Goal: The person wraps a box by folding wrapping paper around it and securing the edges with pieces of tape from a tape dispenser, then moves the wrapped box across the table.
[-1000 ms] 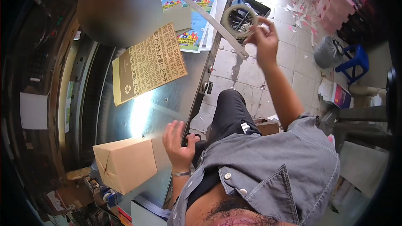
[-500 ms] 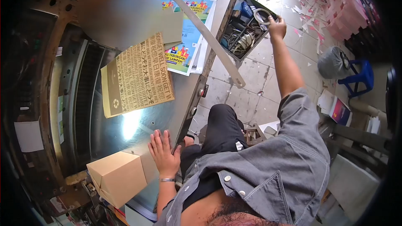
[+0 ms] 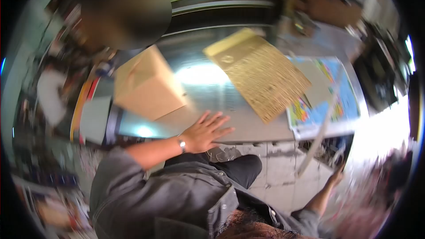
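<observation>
Flatly, the left hand (image 3: 204, 132) lies fingers spread on the metal table (image 3: 248, 126), beside the cardboard box (image 3: 148, 86).

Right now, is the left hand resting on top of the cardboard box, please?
No, the left hand lies flat on the metal table, beside the cardboard box.

— From my remote feed: a plain tan cardboard box (image 3: 148, 86) sits on the silvery metal table (image 3: 212, 93), a mustard-yellow sheet (image 3: 259, 73) densely patterned with dark lettering beside it.

— I also see a sky-blue poster (image 3: 330, 97) with red and yellow patches, a pale ruler (image 3: 321, 130), and a grey denim shirt (image 3: 177, 197).
</observation>
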`<action>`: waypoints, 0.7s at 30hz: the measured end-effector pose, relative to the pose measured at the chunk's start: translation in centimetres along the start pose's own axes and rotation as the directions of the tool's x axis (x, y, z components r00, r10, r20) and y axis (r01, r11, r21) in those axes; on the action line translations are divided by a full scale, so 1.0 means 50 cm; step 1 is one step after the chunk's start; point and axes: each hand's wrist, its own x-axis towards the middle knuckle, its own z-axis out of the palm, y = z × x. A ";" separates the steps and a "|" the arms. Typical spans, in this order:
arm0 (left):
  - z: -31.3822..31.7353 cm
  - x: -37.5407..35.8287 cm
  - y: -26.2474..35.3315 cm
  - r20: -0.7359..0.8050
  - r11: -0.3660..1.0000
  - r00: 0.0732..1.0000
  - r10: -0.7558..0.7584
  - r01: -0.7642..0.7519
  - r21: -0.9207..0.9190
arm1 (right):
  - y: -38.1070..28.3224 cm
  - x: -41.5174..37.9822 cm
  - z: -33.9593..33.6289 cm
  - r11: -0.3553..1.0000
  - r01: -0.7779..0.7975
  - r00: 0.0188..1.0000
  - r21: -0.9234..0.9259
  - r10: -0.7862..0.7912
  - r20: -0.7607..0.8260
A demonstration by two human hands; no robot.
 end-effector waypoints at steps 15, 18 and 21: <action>0.037 -0.111 -0.037 -0.307 0.626 0.951 -0.045 -0.213 -0.751 | -0.184 -0.562 0.145 0.586 -0.628 0.771 0.513 0.376 0.514; -0.012 -0.270 -0.114 -0.200 0.284 0.978 -0.054 -0.177 -0.942 | -0.302 -0.738 0.146 0.699 -0.593 0.732 0.400 0.260 0.630; -0.062 -0.399 -0.183 -0.103 -0.002 0.994 -0.037 -0.103 -0.995 | -0.474 -0.884 0.112 0.822 -0.477 0.636 0.310 0.080 0.768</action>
